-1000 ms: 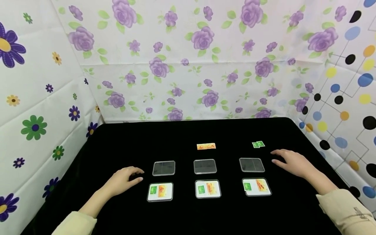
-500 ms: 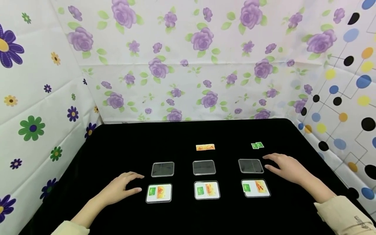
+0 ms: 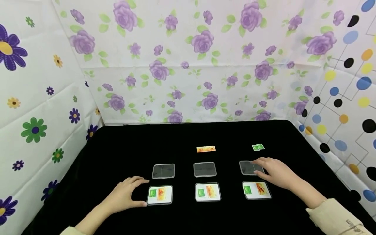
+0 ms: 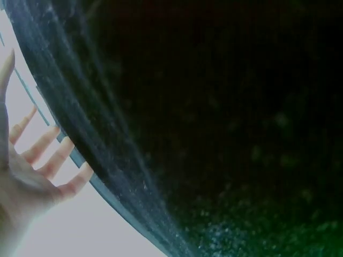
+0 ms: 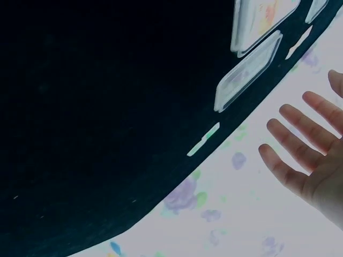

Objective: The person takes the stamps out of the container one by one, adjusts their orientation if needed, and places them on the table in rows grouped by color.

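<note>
My left hand (image 3: 124, 194) is at the left end of the front row, thumb and fingers spread around the left side of a clear case with a white card (image 3: 168, 199) bearing a green and an orange stamp. Its thumb tip is by the case's lower corner; contact cannot be told. In the left wrist view the fingers (image 4: 47, 155) are spread and hold nothing. My right hand (image 3: 274, 171) hovers over the right clear empty-looking case (image 3: 246, 167), hiding part of it. In the right wrist view its fingers (image 5: 297, 144) are extended, with nothing in them.
Two more filled cases, the middle one (image 3: 207, 199) and the right one (image 3: 249, 197), complete the front row. Behind are a left clear case (image 3: 163, 171) and a middle one (image 3: 204, 169). Orange stamps (image 3: 206, 149) and green stamps (image 3: 258, 147) lie farther back on the black cloth (image 3: 132, 137).
My right hand has moved left, from beside the right clear case to over it. My left hand has come nearer the left filled case, and its thumb and fingers have spread wider.
</note>
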Tool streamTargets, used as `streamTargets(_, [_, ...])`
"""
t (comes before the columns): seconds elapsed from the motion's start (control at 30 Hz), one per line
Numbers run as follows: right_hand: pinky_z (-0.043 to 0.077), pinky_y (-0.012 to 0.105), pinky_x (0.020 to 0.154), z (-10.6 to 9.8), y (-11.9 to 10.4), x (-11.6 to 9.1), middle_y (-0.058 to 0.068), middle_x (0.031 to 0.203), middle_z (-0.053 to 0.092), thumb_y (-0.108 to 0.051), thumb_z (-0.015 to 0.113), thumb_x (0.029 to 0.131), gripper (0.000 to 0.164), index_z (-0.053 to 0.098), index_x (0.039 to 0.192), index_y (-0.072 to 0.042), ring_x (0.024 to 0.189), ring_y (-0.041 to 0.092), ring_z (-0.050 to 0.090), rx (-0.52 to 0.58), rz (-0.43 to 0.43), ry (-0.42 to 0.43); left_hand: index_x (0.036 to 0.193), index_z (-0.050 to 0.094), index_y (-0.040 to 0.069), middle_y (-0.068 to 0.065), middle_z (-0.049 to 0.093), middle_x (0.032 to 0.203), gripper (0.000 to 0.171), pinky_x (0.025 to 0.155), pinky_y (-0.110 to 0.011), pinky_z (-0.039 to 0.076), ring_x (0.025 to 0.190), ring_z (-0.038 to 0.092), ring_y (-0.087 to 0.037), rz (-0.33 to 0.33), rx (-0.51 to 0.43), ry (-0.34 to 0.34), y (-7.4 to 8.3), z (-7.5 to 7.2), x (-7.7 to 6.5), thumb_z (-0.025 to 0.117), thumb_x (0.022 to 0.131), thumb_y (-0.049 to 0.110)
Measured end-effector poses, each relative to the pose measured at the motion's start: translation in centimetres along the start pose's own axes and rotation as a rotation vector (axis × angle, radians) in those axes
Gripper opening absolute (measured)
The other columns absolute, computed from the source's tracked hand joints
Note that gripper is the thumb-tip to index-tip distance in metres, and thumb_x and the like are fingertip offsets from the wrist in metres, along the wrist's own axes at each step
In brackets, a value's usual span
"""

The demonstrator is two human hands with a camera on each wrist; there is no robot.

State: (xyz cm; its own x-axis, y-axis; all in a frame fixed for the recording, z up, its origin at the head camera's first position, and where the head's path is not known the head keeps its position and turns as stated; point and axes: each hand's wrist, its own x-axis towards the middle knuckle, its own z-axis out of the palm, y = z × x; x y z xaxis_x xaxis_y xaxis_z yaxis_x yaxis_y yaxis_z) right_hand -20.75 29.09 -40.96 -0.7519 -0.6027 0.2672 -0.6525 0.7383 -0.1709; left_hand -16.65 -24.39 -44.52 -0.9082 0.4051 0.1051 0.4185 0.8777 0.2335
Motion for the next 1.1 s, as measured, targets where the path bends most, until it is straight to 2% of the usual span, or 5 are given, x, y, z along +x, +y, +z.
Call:
streamTargets(0.17, [0.054, 0.035, 0.072, 0.8, -1.6, 0.5, 0.009, 0.109, 0.067, -0.021, 0.068, 0.085, 0.033, 0.064, 0.114, -0.005, 0.088, 0.021, 0.066, -0.044, -0.054, 0.017, 0.126, 0.058, 0.017, -0.010, 0.058, 0.126, 0.081, 0.084, -0.057, 0.047, 0.112, 0.055, -0.035, -0.020, 0.025, 0.002, 0.7, 0.7, -0.4, 0.080, 0.059, 0.056])
streamTargets(0.37, [0.053, 0.044, 0.080, 1.5, -3.4, 1.6, 0.013, 0.114, 0.066, -0.023, 0.066, 0.088, 0.033, 0.064, 0.115, -0.006, 0.098, 0.028, 0.064, -0.029, -0.017, -0.056, 0.126, 0.058, 0.016, -0.013, 0.057, 0.126, 0.080, 0.084, -0.058, 0.046, 0.112, 0.055, -0.036, -0.037, 0.039, 0.015, 1.0, 1.0, -0.3, 0.081, 0.059, 0.053])
streamTargets(0.5, [0.052, 0.047, 0.082, 1.8, -4.9, 2.3, 0.009, 0.113, 0.066, -0.026, 0.065, 0.088, 0.034, 0.064, 0.117, -0.009, 0.101, 0.028, 0.064, -0.034, -0.008, -0.101, 0.125, 0.058, 0.017, -0.012, 0.057, 0.126, 0.078, 0.083, -0.059, 0.046, 0.112, 0.054, -0.036, -0.033, 0.053, 0.009, 1.1, 1.0, -0.3, 0.080, 0.060, 0.054])
streamTargets(0.87, [0.050, 0.048, 0.087, 3.0, -8.2, 3.6, 0.003, 0.115, 0.066, -0.031, 0.063, 0.089, 0.033, 0.063, 0.118, -0.013, 0.105, 0.023, 0.063, -0.006, -0.061, -0.175, 0.125, 0.059, 0.019, -0.011, 0.056, 0.125, 0.078, 0.083, -0.059, 0.046, 0.111, 0.053, -0.036, -0.032, 0.045, 0.003, 1.4, 0.6, -0.2, 0.080, 0.060, 0.055])
streamTargets(1.1, [0.050, 0.044, 0.087, 3.7, -9.5, 4.6, 0.002, 0.117, 0.065, -0.031, 0.063, 0.090, 0.033, 0.063, 0.118, -0.014, 0.107, 0.022, 0.062, -0.028, -0.120, -0.163, 0.125, 0.058, 0.019, -0.014, 0.055, 0.129, 0.074, 0.083, -0.062, 0.045, 0.114, 0.052, -0.038, -0.046, 0.024, -0.009, 1.4, 0.8, -0.2, 0.079, 0.063, 0.054])
